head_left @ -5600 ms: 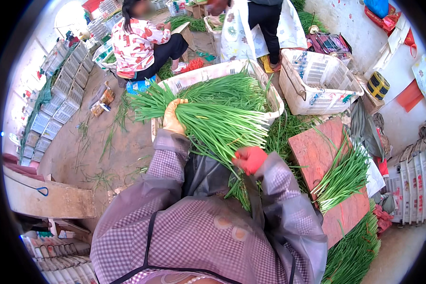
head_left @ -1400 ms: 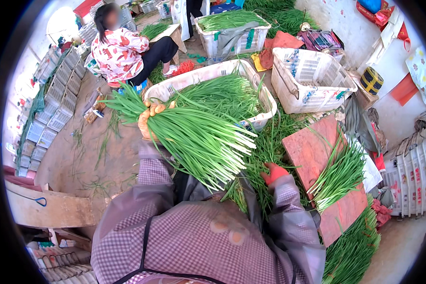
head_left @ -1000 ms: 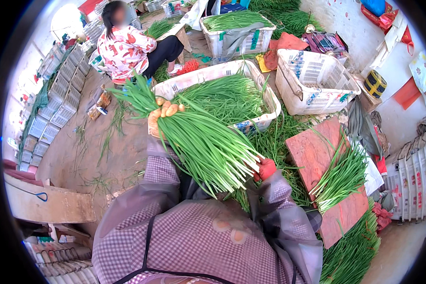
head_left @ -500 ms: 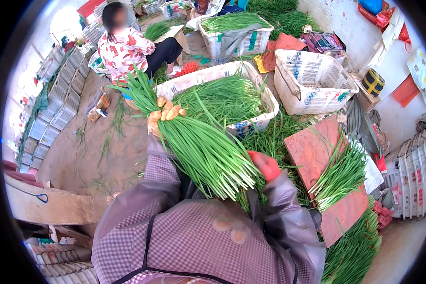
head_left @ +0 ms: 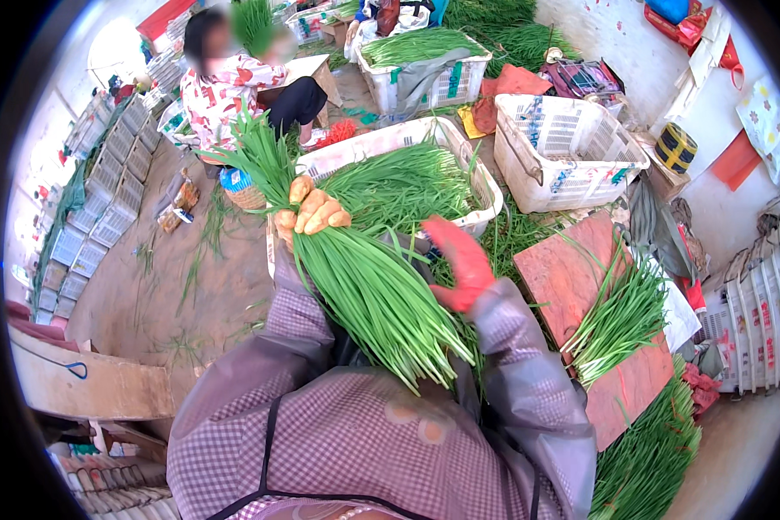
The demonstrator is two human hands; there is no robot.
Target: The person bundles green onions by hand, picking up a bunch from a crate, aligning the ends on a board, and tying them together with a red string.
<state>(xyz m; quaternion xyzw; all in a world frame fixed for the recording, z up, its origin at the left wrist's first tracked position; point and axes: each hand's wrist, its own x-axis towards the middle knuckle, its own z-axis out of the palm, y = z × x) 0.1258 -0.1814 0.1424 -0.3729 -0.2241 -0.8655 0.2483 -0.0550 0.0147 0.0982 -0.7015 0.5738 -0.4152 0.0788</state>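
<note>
My left hand (head_left: 314, 209), in a tan glove, is wrapped round the upper part of a big bunch of green chives (head_left: 368, 295). Their pale stalk ends point down and right toward my lap, while the leafy tips stick out beyond my fist at the upper left. My right hand (head_left: 461, 264), in a red glove, is held just right of the bunch, thumb and fingers apart, with nothing in it. Another pile of chives (head_left: 620, 334) lies on a reddish board (head_left: 630, 407) at my right. In front of me a white crate (head_left: 364, 149) holds more chives.
A second white crate (head_left: 572, 147) stands ahead to the right. More chives (head_left: 650, 455) lie beneath the board. A seated person (head_left: 221, 95) in a red-and-white top lifts chives at the upper left. Grey crates (head_left: 108, 178) are stacked along the left wall.
My right hand has moved up and away from the stalk ends, its fingers spreading. The bunch in my left hand now hangs a little steeper. The other person has raised some chives.
</note>
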